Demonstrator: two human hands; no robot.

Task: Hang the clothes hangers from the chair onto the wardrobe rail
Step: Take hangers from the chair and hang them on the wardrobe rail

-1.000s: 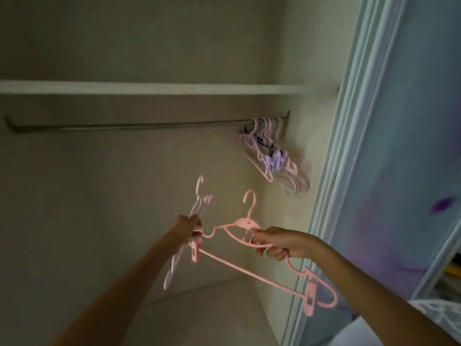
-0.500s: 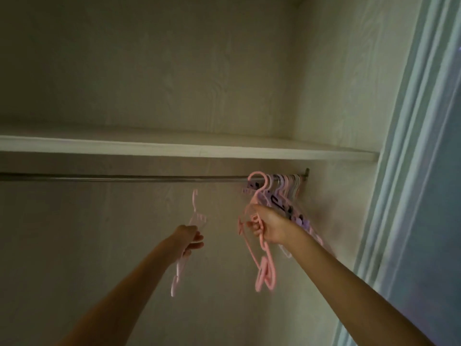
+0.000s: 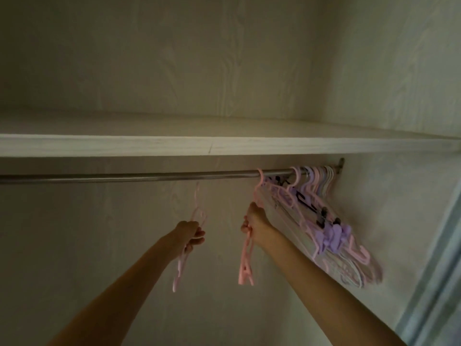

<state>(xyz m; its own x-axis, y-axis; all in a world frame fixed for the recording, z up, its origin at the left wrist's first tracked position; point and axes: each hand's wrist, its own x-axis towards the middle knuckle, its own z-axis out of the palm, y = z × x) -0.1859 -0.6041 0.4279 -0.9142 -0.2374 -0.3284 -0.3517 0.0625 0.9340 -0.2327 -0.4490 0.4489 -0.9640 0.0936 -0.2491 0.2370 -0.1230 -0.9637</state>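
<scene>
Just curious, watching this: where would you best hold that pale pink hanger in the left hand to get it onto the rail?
Probably by its neck, gripped from below, roughly where the left hand holds the pale pink hanger now. Its hook points up beneath the rail, so a low hold keeps the hook free.

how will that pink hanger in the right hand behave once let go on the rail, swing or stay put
The pink hanger looks thin and light, so it will probably swing briefly. Its hook sits over the smooth rail, so it likely slides sideways easily. The right hand grips it.
</scene>
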